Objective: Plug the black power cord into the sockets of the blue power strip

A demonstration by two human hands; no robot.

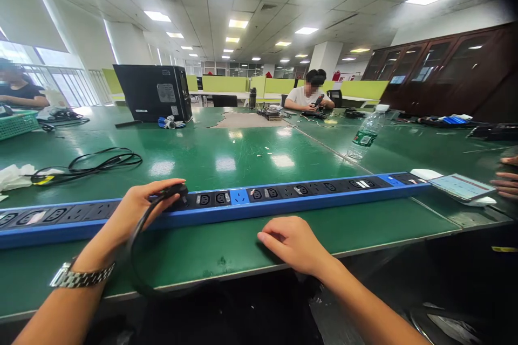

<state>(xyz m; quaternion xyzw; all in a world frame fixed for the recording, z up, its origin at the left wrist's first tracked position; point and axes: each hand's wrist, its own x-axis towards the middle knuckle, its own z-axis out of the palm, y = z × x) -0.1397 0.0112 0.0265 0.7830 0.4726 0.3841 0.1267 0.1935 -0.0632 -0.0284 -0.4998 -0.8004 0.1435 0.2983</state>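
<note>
A long blue power strip with black and blue sockets lies across the green table, running from the left edge toward the right. My left hand grips a black power plug at the strip's sockets; whether the plug is seated in one, I cannot tell. From the plug a thick black cord loops down past my wrist and over the table's front edge. My right hand rests near that edge, just in front of the strip, with its fingers curled in and nothing visible in them.
A black computer case stands at the back left, and a coiled black cable lies nearer. A tilted water bottle and a tablet-like screen are on the right. Another person's fingers show at the right edge. Two people sit farther away.
</note>
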